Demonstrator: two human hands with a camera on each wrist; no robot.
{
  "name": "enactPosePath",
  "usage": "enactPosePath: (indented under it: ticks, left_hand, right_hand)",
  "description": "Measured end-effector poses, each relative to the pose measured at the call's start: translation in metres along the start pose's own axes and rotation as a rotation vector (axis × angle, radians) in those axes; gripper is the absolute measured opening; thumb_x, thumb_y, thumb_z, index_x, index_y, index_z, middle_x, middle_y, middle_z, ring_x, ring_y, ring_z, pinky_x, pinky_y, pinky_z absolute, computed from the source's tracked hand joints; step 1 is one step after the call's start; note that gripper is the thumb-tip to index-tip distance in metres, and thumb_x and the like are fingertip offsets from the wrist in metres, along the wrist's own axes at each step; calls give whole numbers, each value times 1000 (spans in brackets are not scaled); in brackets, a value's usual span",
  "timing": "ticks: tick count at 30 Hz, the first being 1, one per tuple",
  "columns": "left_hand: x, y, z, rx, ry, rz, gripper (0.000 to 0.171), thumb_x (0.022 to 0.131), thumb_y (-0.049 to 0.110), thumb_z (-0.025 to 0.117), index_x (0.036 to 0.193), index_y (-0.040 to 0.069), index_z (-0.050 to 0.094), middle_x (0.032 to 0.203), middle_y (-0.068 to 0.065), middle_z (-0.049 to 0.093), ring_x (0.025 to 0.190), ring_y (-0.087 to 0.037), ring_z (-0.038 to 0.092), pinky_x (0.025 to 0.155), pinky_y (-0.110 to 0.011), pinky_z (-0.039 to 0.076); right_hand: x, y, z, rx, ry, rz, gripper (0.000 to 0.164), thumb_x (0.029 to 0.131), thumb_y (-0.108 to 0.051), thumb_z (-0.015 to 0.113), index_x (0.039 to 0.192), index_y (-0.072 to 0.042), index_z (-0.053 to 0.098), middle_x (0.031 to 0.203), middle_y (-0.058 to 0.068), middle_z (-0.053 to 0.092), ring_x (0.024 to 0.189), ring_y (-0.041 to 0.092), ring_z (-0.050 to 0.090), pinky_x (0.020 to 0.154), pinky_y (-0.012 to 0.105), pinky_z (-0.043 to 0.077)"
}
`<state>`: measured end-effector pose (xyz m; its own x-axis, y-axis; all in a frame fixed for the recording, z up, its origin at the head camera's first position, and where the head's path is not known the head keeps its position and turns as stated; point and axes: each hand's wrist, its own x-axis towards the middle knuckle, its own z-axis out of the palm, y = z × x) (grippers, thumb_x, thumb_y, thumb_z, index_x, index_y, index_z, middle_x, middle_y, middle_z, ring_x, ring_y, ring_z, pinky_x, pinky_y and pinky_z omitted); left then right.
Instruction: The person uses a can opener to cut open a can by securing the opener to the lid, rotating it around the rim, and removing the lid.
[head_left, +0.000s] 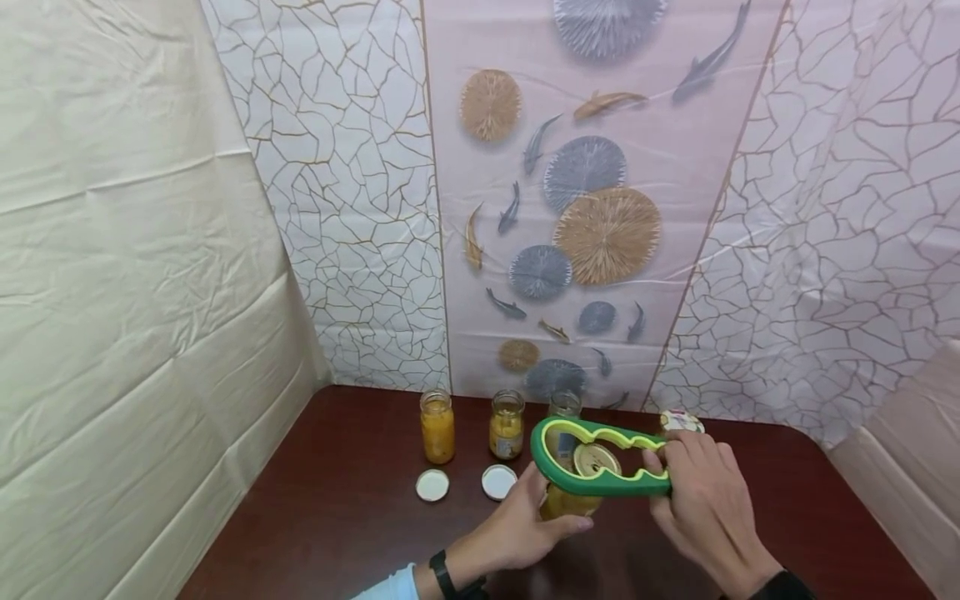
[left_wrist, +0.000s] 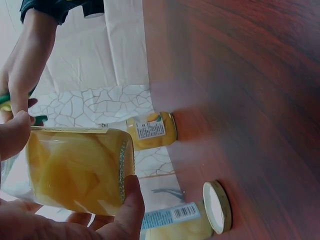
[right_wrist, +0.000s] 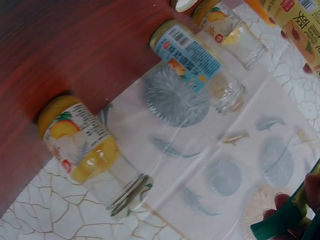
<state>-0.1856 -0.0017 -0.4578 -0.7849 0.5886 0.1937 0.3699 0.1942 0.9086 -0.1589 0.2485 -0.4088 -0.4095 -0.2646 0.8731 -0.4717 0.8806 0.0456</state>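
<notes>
Table [head_left: 330, 500], apparently wooden, lies beneath the held jar [left_wrist: 75, 167], patterned sheeting [head_left: 360, 208] behind.

Left hand [left_wrist: 65, 230] grips a jar of yellow fruit [left_wrist: 75, 170]. Right hand [left_wrist: 25, 72], upper left, on the green tool [left_wrist: 40, 120] near that jar's end; contact unclear. Bench [left_wrist: 250, 100] carries a white-labelled jar [left_wrist: 170, 131] and blue-labelled jar [left_wrist: 185, 230], lid [left_wrist: 215, 207] near the latter. Crack-patterned sheet [left_wrist: 65, 111] behind.

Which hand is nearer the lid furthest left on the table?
Left. The left grip, around a jar, is to the right of the lid; the right grip, on the green opener, is farther right.
</notes>
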Motion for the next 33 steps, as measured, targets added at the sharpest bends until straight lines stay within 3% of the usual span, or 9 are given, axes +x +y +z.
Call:
enactPosePath:
  ticks: [5,10,15,21,33]
  left_hand:
    - [-1,0,3,-32,-1,20,68,96,37,73,153,37,35,153,0,40,135,-11,45,105,-35,46]
    - [2,-3,3,8,21,30,71,96,40,72,155,37,33,156,-2,39,137,-12,43,107,-38,45]
    - [4,-4,0,51,20,26,63,96,43,71,151,39,40,152,-1,44,136,-13,44,106,-41,45]
    - [4,-9,0,16,-1,2,60,97,43,70,149,34,43,149,2,50,134,-12,47,105,-41,46]
    - [2,-11,4,24,20,-31,66,95,40,73,152,33,41,153,-6,46,139,-17,44,108,-45,44]
  right_hand:
    - [0,-1,1,-33,-76,-7,37,103,-27,42,76,-5,54,89,19,61,76,37,53,62,43,32]
    - [-1,-2,0,-25,-112,-6,32,100,-25,42,77,-5,54,91,20,61,77,37,53,63,43,32]
    - [0,-5,0,-7,-108,-27,28,95,-22,41,76,-5,53,90,17,60,78,36,52,63,43,32]
    - [-2,-7,1,-16,-156,-41,25,92,-19,40,76,-5,52,90,17,59,83,37,53,65,45,33]
    - [-4,-9,3,-23,-114,-128,16,78,-9,35,76,-3,50,78,13,49,73,35,49,67,49,37]
